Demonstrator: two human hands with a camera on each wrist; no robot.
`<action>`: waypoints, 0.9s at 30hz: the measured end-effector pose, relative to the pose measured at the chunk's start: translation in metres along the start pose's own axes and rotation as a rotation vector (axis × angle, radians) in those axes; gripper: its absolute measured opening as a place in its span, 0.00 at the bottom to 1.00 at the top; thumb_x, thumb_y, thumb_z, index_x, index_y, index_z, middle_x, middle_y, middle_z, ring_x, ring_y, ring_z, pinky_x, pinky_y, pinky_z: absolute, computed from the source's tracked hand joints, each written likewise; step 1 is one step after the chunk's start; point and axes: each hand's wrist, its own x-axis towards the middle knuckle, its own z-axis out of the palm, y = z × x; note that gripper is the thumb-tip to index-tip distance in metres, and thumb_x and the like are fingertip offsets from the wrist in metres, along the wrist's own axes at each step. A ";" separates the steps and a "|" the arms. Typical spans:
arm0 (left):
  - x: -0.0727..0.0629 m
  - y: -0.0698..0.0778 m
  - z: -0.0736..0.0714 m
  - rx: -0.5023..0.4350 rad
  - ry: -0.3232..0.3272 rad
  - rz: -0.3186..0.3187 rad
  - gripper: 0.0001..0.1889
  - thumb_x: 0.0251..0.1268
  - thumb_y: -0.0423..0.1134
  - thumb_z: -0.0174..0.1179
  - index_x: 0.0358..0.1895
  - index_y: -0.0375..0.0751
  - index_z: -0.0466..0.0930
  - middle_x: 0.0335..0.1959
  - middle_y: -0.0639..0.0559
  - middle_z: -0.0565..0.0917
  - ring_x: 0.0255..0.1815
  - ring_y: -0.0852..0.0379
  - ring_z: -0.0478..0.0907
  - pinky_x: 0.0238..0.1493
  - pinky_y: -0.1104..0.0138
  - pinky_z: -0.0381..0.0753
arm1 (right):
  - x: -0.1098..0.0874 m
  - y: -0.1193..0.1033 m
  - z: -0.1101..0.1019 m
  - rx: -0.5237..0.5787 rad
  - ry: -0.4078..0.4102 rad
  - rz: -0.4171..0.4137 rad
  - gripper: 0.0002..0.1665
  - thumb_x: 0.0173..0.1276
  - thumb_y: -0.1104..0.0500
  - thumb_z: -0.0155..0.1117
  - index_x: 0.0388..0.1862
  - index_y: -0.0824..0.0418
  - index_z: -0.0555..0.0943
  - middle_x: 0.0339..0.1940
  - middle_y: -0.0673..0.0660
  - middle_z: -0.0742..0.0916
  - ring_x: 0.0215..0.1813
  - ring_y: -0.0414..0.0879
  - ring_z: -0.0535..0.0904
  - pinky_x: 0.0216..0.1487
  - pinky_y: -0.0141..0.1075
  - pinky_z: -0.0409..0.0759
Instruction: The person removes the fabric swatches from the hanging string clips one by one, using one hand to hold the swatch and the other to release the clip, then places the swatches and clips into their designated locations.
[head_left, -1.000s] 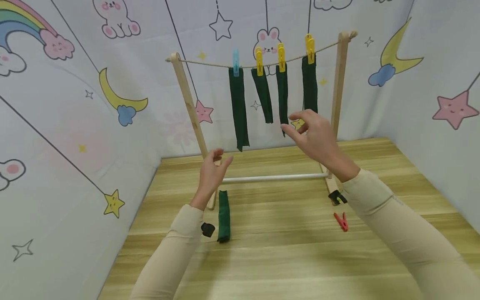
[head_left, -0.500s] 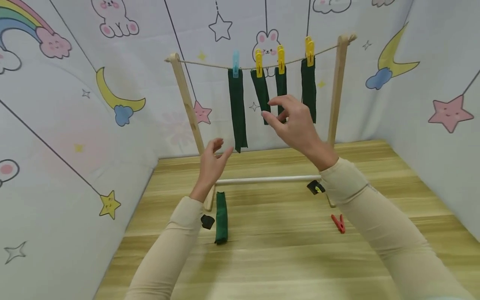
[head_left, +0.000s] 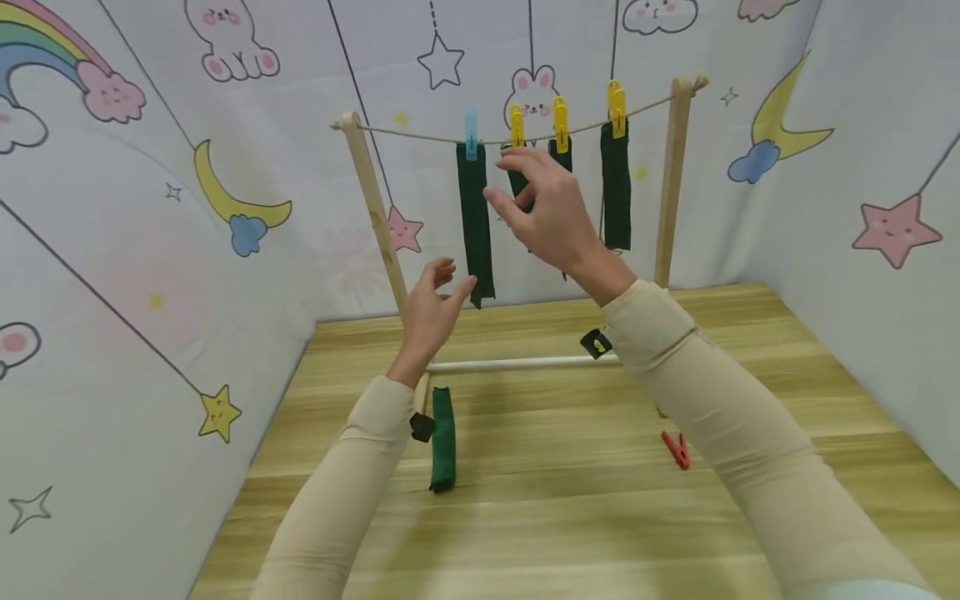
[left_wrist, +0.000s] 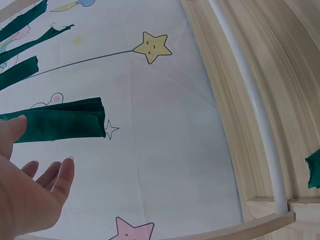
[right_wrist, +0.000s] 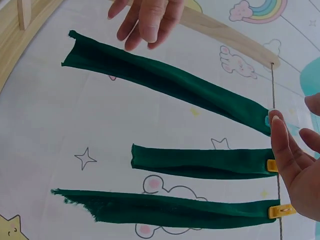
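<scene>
Several dark green cloth strips hang from a string line, the leftmost (head_left: 475,225) under a light blue clothespin (head_left: 471,135), the others under yellow clothespins (head_left: 561,125). My right hand (head_left: 551,208) is raised in front of the middle strips, thumb and fingers apart with nothing between them; in the right wrist view its fingertips come near the blue clothespin. Lower down, my left hand (head_left: 433,312) is beside the bottom of the leftmost strip, fingers loosely bent and holding nothing. In the left wrist view its thumb overlaps that strip (left_wrist: 65,122); contact cannot be told.
A wooden post (head_left: 375,200) stands at each end of the line, with a white bar (head_left: 525,364) low between them. Another green strip (head_left: 443,442) lies on the wood-patterned table (head_left: 555,500), and a red clothespin (head_left: 677,451) lies at the right. Patterned cloth walls surround the back and sides.
My right hand has moved left and up along the line, from the right-hand strips towards the blue clothespin. My left hand has risen slightly towards the leftmost strip's lower end.
</scene>
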 end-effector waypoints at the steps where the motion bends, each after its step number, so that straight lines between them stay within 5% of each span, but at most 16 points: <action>1: 0.002 0.002 0.001 -0.003 0.000 0.001 0.30 0.71 0.53 0.62 0.69 0.40 0.68 0.64 0.44 0.77 0.65 0.50 0.73 0.60 0.59 0.76 | 0.003 0.001 0.001 -0.005 -0.003 -0.002 0.24 0.73 0.55 0.65 0.60 0.70 0.78 0.65 0.62 0.78 0.31 0.47 0.82 0.40 0.35 0.83; 9: 0.011 0.009 0.003 -0.045 -0.007 -0.002 0.29 0.72 0.50 0.62 0.69 0.39 0.67 0.64 0.41 0.76 0.66 0.48 0.72 0.63 0.57 0.75 | 0.018 0.001 0.006 -0.012 0.042 -0.019 0.24 0.73 0.56 0.64 0.61 0.70 0.78 0.67 0.62 0.78 0.31 0.48 0.82 0.42 0.37 0.83; 17: 0.014 0.011 0.005 -0.032 -0.023 -0.015 0.31 0.71 0.52 0.62 0.71 0.40 0.67 0.64 0.43 0.77 0.66 0.51 0.73 0.65 0.60 0.72 | 0.038 -0.003 0.008 -0.031 -0.011 0.004 0.29 0.76 0.55 0.60 0.70 0.67 0.70 0.67 0.60 0.77 0.28 0.45 0.80 0.38 0.30 0.79; 27: 0.021 0.018 0.008 -0.164 -0.044 -0.035 0.32 0.72 0.50 0.61 0.74 0.43 0.64 0.65 0.44 0.76 0.64 0.54 0.74 0.51 0.59 0.83 | 0.053 -0.006 0.014 -0.016 -0.040 0.035 0.30 0.77 0.56 0.58 0.73 0.66 0.67 0.68 0.58 0.77 0.30 0.45 0.86 0.38 0.30 0.81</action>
